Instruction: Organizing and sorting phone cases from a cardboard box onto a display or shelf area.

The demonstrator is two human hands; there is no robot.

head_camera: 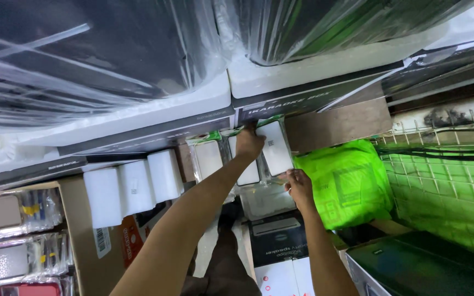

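Three flat white packs in clear wrappers stand side by side against a dark carton. My left hand [249, 143] reaches up and curls over the top of the middle white pack [248, 174]. My right hand [299, 186] pinches the lower edge of the right white pack [276, 149]. The third white pack [209, 159] stands untouched to the left. A clear plastic pack [264, 201] lies just below my hands.
Large dark goods in plastic film [83, 60] on white foam fill the top. White boxes [133, 191] stand at left, beside a cardboard box of small packaged items [23, 241]. A bright green bag [349, 181] and a wire rack [451, 186] are at right; black cartons [278, 238] lie below.
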